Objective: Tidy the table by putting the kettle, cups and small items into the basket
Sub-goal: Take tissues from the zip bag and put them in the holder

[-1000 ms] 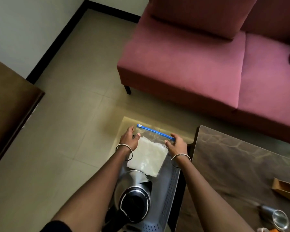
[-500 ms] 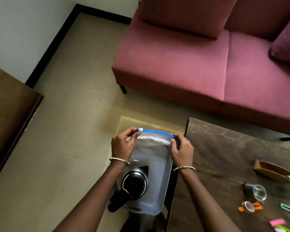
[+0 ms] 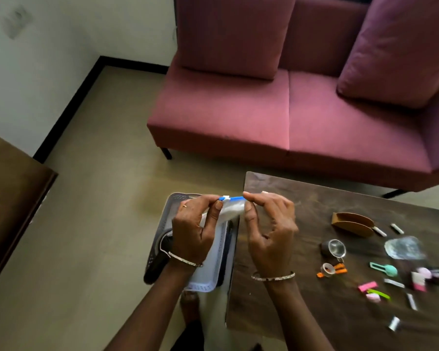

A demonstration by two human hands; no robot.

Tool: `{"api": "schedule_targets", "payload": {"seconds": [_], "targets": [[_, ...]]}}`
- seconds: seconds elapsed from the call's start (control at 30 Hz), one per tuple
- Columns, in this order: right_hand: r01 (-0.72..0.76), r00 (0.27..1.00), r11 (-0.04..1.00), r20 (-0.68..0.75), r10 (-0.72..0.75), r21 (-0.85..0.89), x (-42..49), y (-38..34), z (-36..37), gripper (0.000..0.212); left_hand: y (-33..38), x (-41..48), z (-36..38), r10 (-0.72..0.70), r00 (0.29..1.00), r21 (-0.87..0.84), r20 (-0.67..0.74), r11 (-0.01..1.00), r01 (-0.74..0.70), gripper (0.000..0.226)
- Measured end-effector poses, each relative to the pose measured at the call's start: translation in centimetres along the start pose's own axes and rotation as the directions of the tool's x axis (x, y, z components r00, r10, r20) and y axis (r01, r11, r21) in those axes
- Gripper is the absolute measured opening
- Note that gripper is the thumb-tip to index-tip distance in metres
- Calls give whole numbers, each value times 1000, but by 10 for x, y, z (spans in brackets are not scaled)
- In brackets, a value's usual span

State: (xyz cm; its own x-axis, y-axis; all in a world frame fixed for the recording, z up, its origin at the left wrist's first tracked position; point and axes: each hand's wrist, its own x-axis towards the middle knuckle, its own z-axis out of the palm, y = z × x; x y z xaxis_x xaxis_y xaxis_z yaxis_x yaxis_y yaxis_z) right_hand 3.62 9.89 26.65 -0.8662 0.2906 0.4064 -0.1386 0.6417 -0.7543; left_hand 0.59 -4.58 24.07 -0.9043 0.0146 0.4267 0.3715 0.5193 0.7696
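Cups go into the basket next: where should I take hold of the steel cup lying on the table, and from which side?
I would take the steel cup across its round body, coming from above. It lies on its side, mouth toward the camera, so the curved wall is exposed. The right hand is nearer, but it and the left hand pinch the zip bag.

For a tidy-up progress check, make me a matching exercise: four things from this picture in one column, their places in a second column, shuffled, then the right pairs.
Things
1. zip bag
2. kettle
3. steel cup
4. basket

Places
A. on the floor, beside the table
B. on the table
C. pinched between the left hand and the right hand
D. inside the basket

Pairs: 1-C, 2-D, 3-B, 4-A
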Motion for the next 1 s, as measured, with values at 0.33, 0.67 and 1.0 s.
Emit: {"api": "schedule_targets", "payload": {"seconds": [0.33, 0.67, 1.0], "targets": [[-16, 986, 998, 169, 7, 53, -64, 14, -177, 33, 160, -103, 40, 56, 995, -74, 84, 996, -50, 24], [-189, 981, 950, 100, 168, 248, -125, 66, -316, 12, 269, -167, 110, 237, 926, -244, 295, 955, -167, 28], [-243, 966, 969, -78, 246, 43, -131, 95, -374, 8, 313, -188, 183, 282, 920, -202, 272, 952, -231, 24]]}}
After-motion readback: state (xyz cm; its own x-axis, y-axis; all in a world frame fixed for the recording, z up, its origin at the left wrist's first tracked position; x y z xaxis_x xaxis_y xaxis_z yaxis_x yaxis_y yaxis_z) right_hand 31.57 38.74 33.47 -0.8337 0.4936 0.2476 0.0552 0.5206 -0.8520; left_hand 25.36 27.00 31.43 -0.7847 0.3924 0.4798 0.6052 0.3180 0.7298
